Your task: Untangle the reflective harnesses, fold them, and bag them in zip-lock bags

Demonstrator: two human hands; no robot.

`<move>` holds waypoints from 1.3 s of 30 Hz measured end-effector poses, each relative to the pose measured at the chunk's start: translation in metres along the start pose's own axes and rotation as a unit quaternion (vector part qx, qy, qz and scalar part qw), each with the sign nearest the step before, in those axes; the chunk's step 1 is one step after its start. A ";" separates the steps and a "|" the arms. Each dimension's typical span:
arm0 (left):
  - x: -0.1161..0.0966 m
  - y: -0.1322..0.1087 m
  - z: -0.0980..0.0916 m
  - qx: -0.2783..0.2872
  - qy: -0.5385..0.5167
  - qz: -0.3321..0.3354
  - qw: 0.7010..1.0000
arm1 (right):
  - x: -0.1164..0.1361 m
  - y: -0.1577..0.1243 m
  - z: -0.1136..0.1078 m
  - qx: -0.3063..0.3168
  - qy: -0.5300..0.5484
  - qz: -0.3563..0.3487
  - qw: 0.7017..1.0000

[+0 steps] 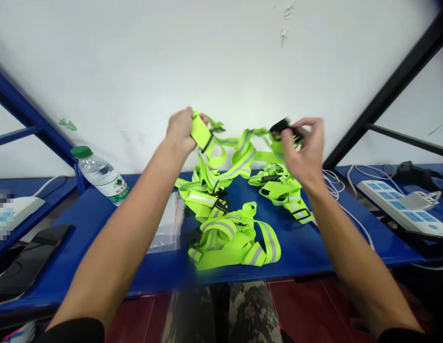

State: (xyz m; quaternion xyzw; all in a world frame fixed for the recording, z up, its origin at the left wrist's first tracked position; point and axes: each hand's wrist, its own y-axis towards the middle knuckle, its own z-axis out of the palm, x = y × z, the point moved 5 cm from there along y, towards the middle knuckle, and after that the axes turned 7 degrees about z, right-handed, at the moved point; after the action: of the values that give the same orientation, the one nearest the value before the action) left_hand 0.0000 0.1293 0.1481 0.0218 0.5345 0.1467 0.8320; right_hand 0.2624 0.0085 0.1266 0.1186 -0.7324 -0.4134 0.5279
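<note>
Both arms outstretched, raised: left hand (180, 129) fingers clamped on neon strap (239, 159), right hand (303, 147) pinching black buckle (280, 126) (bottle (101, 175) label unreadable).

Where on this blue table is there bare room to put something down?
The table is bare front right, between the strap pile and the white cable, and front left, before the water bottle. The middle is crowded with that pile and plastic bags.

**One camera, worn on the head**

It looks forward and down over both forearms onto the blue table (307, 250), close in front, with the white wall (135, 57) just behind. The left hand (180, 129), right hand (307, 152) and their yellow-green straps (241, 161) sit mid-frame, at arm's reach.
</note>
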 end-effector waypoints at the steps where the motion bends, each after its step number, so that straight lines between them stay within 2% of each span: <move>1: 0.016 -0.014 -0.004 -0.001 -0.003 -0.024 1.000 | -0.002 -0.015 0.013 0.045 -0.032 0.005 0.998; 3: 0.049 -0.042 -0.013 0.020 0.008 -0.073 0.997 | -0.016 -0.043 0.034 0.132 -0.077 0.024 0.988; 6: 0.076 -0.076 -0.024 0.149 0.098 -0.081 0.981 | -0.048 -0.069 0.052 0.221 -0.100 0.056 0.969; 8: 0.079 -0.094 -0.033 0.250 0.224 -0.060 0.940 | -0.063 -0.074 0.054 0.245 -0.109 0.069 0.961; 9: 0.079 -0.104 -0.035 0.326 0.279 -0.057 0.902 | -0.067 -0.074 0.055 0.252 -0.113 0.072 0.958; 10: 0.080 -0.113 -0.037 0.409 0.327 -0.054 0.850 | -0.069 -0.075 0.055 0.260 -0.119 0.073 0.956; 12: 0.083 -0.131 -0.038 0.550 0.410 -0.032 0.727 | -0.071 -0.075 0.055 0.274 -0.140 0.086 0.948; 14: 0.088 -0.140 -0.039 0.624 0.476 0.003 0.620 | -0.073 -0.077 0.056 0.292 -0.174 0.116 0.933; 16: 0.096 -0.143 -0.040 0.642 0.527 0.013 0.557 | -0.075 -0.079 0.056 0.307 -0.207 0.138 0.919; 18: 0.105 -0.143 -0.043 0.642 0.559 -0.015 0.524 | -0.076 -0.081 0.056 0.319 -0.218 0.128 0.913; 19: 0.108 -0.143 -0.045 0.637 0.570 -0.025 0.518 | -0.077 -0.081 0.055 0.324 -0.217 0.119 0.913; 21: 0.111 -0.141 -0.046 0.621 0.579 -0.026 0.528 | -0.079 -0.082 0.053 0.340 -0.202 0.108 0.912; 22: 0.111 -0.140 -0.045 0.606 0.579 -0.014 0.545 | -0.081 -0.082 0.052 0.352 -0.188 0.106 0.911; 25: 0.107 -0.132 -0.038 0.501 0.592 0.058 0.628 | -0.082 -0.084 0.051 0.375 -0.156 0.090 0.910; 26: 0.106 -0.130 -0.035 0.461 0.604 0.084 0.645 | -0.081 -0.085 0.051 0.378 -0.153 0.080 0.910; 28: 0.109 -0.131 -0.028 0.402 0.642 0.120 0.642 | -0.079 -0.086 0.052 0.380 -0.153 0.065 0.910; 31: 0.120 -0.135 -0.018 0.374 0.691 0.140 0.602 | -0.074 -0.087 0.051 0.382 -0.163 0.061 0.908; 33: 0.124 -0.134 -0.016 0.362 0.692 0.143 0.608 | -0.072 -0.086 0.047 0.369 -0.187 0.062 0.908; 34: 0.124 -0.131 -0.017 0.358 0.680 0.137 0.625 | -0.072 -0.087 0.045 0.362 -0.203 0.062 0.908; 36: 0.123 -0.121 -0.024 0.343 0.633 0.104 0.686 | -0.072 -0.087 0.041 0.350 -0.231 0.062 0.906; 39: 0.112 -0.098 -0.037 0.279 0.490 0.001 0.826 | -0.070 -0.079 0.037 0.315 -0.248 0.072 0.913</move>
State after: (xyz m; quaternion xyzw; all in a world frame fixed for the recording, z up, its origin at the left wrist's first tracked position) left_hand 0.0315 0.0614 0.0142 0.1788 0.8899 -0.0160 0.4194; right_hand 0.2386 0.0189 0.0178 0.1190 -0.9386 -0.1379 0.2929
